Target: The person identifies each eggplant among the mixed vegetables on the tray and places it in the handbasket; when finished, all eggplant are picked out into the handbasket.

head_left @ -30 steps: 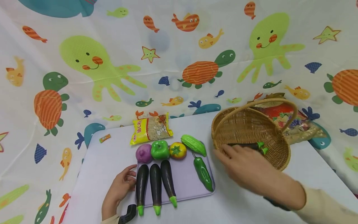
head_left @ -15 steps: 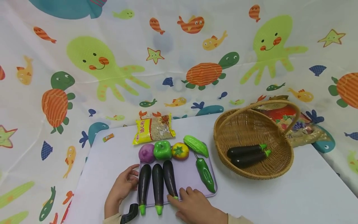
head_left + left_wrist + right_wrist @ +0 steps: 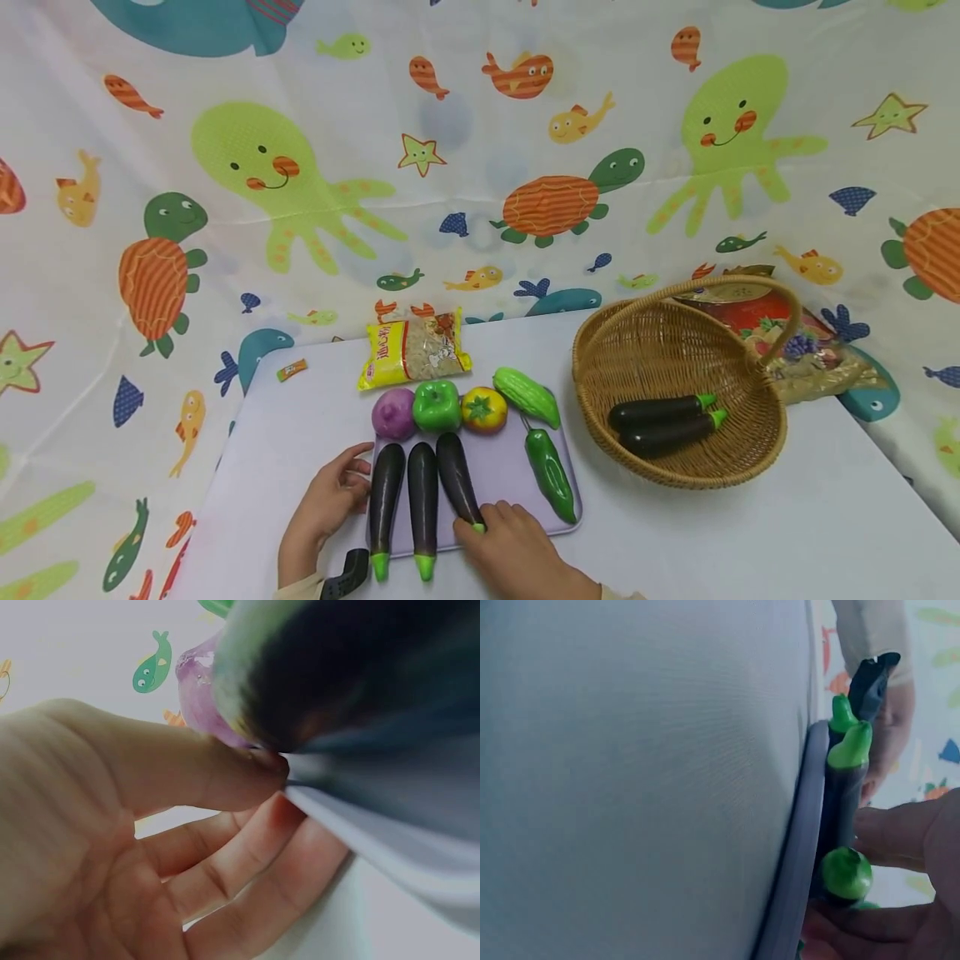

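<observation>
A lilac tray [image 3: 498,475] lies on the table, its left edge pinched between the thumb and fingers of my left hand [image 3: 330,493]. In the left wrist view the thumb [image 3: 217,772] is above the rim and the fingers are below. Three dark eggplants lie side by side on the tray, green stem ends towards me. My right hand [image 3: 517,546] grips the rightmost eggplant [image 3: 456,475] near its stem end; the right wrist view shows its green cap [image 3: 846,874] between thumb and fingers. The other two are a middle eggplant [image 3: 423,496] and a left eggplant [image 3: 386,492].
Along the tray's back are a purple onion [image 3: 393,414], green bell pepper [image 3: 437,406], yellow tomato [image 3: 484,410] and bitter melon [image 3: 527,397]; a green chili [image 3: 550,475] lies right. A wicker basket [image 3: 660,350] holds two eggplants. Behind stand a yellow food bag [image 3: 415,348] and a red bag [image 3: 795,333].
My right hand has come from the basket to the rightmost eggplant on the tray and closed its fingers on the stem end. My left hand stays at the tray's edge.
</observation>
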Available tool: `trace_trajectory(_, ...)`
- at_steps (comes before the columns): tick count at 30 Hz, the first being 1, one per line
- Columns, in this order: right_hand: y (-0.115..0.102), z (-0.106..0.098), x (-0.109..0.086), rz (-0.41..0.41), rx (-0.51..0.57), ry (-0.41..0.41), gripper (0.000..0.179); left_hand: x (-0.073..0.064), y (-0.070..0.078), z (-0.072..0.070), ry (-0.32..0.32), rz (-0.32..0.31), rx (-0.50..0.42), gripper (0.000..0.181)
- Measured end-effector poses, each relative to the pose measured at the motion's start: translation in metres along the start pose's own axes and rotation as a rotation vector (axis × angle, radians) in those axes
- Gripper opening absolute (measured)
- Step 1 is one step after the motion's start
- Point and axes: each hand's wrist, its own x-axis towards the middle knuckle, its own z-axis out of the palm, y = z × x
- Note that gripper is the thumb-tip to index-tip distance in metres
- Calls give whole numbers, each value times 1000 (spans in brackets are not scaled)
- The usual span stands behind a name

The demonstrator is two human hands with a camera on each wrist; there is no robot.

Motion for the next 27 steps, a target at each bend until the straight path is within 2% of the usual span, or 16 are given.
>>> trace_trajectory(4, 1, 0, -2, 24, -10, 66, 26, 0, -1, -1, -1, 2, -4, 63)
trace_trajectory(6, 3, -1, -2, 36, -10, 73, 26, 0, -1, -1, -2, 4, -10, 63)
trace_trajectory(12, 8, -9, -7, 92, 32, 26, 35, -1, 0, 0, -4, 13, -13, 64)
trace_trajectory(16, 13, -14, -10, 134, 69, 19, 49, -1, 0, 0, -5, 14, -13, 64)
trace_trajectory(20, 20, -17, -13, 230, 215, 27, 51, -1, -1, 0, -7, 13, -14, 64)
trace_trajectory(24, 27, -21, -15, 390, 450, 78, 39, -1, -1, 0, -12, 17, -15, 64)
trace_trajectory(27, 31, -23, -13, 512, 632, 117, 37, -1, -1, 0, -13, 22, -11, 64)
